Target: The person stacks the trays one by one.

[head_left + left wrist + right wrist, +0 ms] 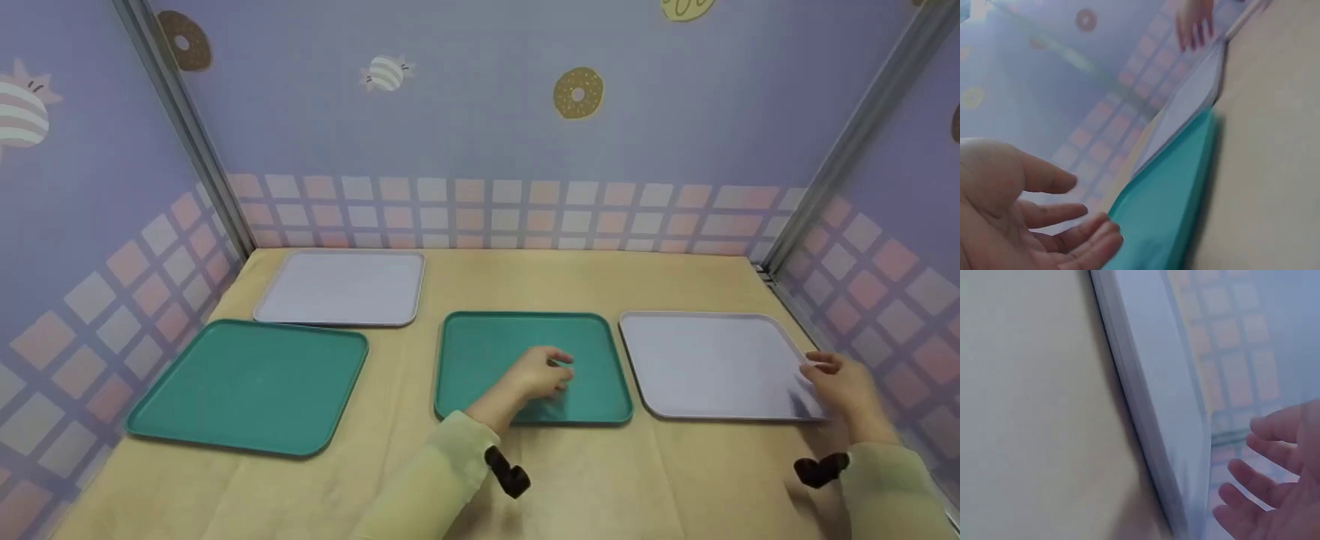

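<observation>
My left hand (541, 373) is over the middle green tray (480, 345), its fingers loosely bent and nothing between them. In the left wrist view its thumb and fingers (1069, 185) are spread apart, overlapping the near end of that tray. At the right edge of the right-hand white tray (712, 367) is my right hand (840, 386), with relaxed fingers beside the rim. The right wrist view shows these fingers (1258, 484) parted and holding nothing, next to the tray's corner. Both trays lie flat side by side with a narrow gap.
On the left lies another green tray (255, 386), set at a slant. Behind it, a second white tray (345, 289) lies near the back wall (480, 135). Patterned panels close in the yellow-clothed table (570, 487) at the back and both sides.
</observation>
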Demonstrator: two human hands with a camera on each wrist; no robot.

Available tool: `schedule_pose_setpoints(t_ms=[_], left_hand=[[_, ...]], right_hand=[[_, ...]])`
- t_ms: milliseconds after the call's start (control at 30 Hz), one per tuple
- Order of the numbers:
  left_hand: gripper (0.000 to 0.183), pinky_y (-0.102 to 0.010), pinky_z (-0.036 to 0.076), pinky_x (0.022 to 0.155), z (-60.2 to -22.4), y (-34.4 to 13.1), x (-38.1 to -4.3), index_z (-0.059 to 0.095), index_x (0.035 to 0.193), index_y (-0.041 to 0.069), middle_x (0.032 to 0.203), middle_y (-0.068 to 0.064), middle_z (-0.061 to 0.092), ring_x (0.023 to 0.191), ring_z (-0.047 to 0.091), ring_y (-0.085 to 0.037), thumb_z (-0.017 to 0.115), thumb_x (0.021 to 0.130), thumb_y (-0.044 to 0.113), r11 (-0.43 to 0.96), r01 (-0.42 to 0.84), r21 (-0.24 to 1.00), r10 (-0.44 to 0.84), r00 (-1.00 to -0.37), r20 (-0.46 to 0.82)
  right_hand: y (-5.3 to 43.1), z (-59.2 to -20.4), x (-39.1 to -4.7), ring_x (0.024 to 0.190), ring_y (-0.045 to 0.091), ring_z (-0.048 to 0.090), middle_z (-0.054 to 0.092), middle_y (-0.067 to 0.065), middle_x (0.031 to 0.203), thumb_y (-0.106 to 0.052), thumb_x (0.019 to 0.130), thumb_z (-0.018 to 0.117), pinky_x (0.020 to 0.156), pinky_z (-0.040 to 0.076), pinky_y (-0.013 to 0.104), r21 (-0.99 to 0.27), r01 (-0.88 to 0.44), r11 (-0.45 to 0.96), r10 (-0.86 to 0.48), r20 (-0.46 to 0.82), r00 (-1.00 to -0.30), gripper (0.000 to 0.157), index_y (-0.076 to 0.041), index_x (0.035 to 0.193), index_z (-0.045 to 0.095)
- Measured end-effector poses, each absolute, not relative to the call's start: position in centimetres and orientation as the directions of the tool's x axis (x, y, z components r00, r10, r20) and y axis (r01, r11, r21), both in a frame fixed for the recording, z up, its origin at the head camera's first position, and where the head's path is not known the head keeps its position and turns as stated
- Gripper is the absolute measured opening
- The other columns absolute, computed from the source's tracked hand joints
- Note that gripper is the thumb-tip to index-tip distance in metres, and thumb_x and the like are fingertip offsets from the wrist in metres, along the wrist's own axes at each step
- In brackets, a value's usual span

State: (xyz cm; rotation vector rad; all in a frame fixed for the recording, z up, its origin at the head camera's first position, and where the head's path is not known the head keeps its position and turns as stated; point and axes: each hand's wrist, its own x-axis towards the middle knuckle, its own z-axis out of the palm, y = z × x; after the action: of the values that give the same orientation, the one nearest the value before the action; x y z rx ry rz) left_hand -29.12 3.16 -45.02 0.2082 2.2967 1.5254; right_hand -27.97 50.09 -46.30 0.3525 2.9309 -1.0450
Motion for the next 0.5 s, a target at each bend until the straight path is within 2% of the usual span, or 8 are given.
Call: schedule_pose_setpoints(t_ms=[100,200,233,400,500], left_hand=[[0.035,-0.04,0.062,0.087,-45.4,6.8,-29.1,0.061,0.135,0.001,0.124,-0.016,0.068,0.107,0.071,-0.029,0.061,0.103,0.014,0.238,-0.198,0.951,0.324,-0.907,-0.27],[0.034,-0.037,0.061,0.089,-45.7,9.8,-29.2,0.06,0.135,-0.001,0.123,-0.016,0.068,0.106,0.07,-0.027,0.058,0.104,0.012,0.092,-0.267,0.959,0.287,-0.916,-0.282],[0.034,-0.036,0.06,0.089,-45.8,10.6,-29.3,0.059,0.135,-0.001,0.118,-0.013,0.068,0.103,0.068,-0.024,0.057,0.104,0.011,0.04,-0.284,0.958,0.275,-0.919,-0.284],[0.048,-0.042,0.051,0.109,-46.4,13.6,-29.5,0.048,0.145,-0.009,0.131,-0.024,0.061,0.124,0.06,-0.033,0.055,0.106,0.018,-0.225,-0.388,0.894,0.269,-0.906,-0.326],[0.062,-0.051,0.038,0.121,-46.4,14.5,-29.6,0.037,0.15,-0.014,0.148,-0.038,0.044,0.142,0.044,-0.047,0.054,0.107,0.026,-0.348,-0.446,0.825,0.282,-0.889,-0.362]], right_hand=[[51.0,-46.6,-28.6,0.134,0.063,0.035,0.027,0.049,0.149,-0.029,0.107,0.041,0.109,0.037,0.066,-0.645,0.279,0.711,0.268,-0.118,-0.956,0.064,0.016,0.15,0.028],[51.5,-47.0,-29.2,0.137,0.064,0.031,0.023,0.051,0.15,-0.028,0.106,0.041,0.113,0.034,0.068,-0.646,0.312,0.697,0.284,-0.15,-0.947,0.067,0.019,0.15,0.023],[51.6,-47.1,-29.3,0.137,0.065,0.031,0.023,0.051,0.149,-0.028,0.106,0.04,0.114,0.033,0.068,-0.639,0.318,0.7,0.287,-0.157,-0.945,0.068,0.02,0.15,0.022],[51.7,-47.6,-29.8,0.141,0.064,0.025,0.021,0.05,0.15,-0.031,0.106,0.038,0.118,0.029,0.067,-0.619,0.369,0.694,0.303,-0.214,-0.929,0.073,0.023,0.15,0.017],[51.6,-47.5,-30.1,0.142,0.064,0.021,0.019,0.05,0.151,-0.032,0.106,0.038,0.12,0.027,0.066,-0.614,0.379,0.692,0.297,-0.237,-0.925,0.074,0.025,0.149,0.017]])
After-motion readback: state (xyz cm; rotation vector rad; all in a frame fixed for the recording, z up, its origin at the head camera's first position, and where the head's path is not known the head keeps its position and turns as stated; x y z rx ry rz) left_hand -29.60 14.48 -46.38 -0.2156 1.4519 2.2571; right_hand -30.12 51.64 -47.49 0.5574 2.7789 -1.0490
